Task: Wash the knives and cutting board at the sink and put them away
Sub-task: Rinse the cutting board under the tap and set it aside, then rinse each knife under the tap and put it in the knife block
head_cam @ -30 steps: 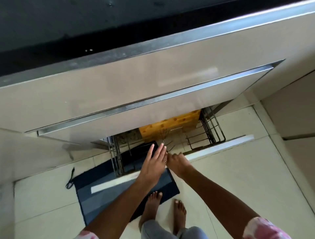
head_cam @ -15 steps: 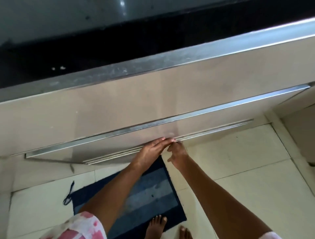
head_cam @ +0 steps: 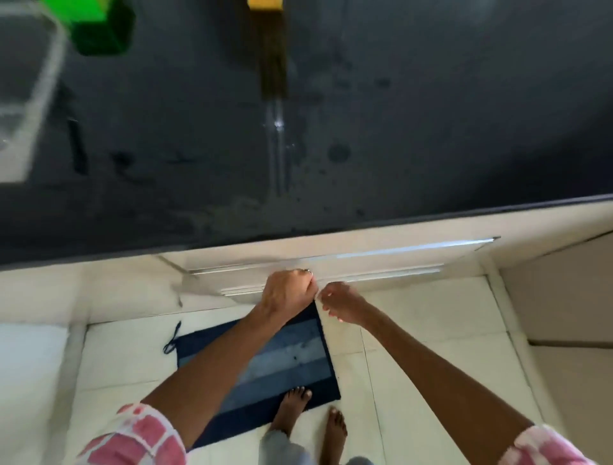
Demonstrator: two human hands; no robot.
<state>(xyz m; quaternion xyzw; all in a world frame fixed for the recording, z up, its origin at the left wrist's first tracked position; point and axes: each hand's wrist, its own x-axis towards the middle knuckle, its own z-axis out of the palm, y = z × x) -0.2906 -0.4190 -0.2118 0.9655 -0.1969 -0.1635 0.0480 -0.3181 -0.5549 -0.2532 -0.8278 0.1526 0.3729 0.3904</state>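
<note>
The low drawer (head_cam: 391,272) under the black countertop (head_cam: 414,132) is pushed in, with its pale front flush with the cabinet. The cutting board and the knives are not in sight. My left hand (head_cam: 288,293) rests against the drawer's front edge with its fingers curled and holds nothing that I can see. My right hand (head_cam: 341,302) hangs just to the right of it, a little off the drawer, loosely curled and empty. The picture is blurred by motion.
A green object (head_cam: 99,30) and a yellow one (head_cam: 265,4) stand at the far edge of the counter, and a pale rim (head_cam: 36,99) shows at far left. A blue striped mat (head_cam: 285,351) lies on the tiled floor under my bare feet (head_cam: 295,406).
The wire-basket drawer with the yellow board in it has slid fully shut. My view has risen from the drawer to the countertop. My left fingers have curled, and my right hand has drawn back slightly.
</note>
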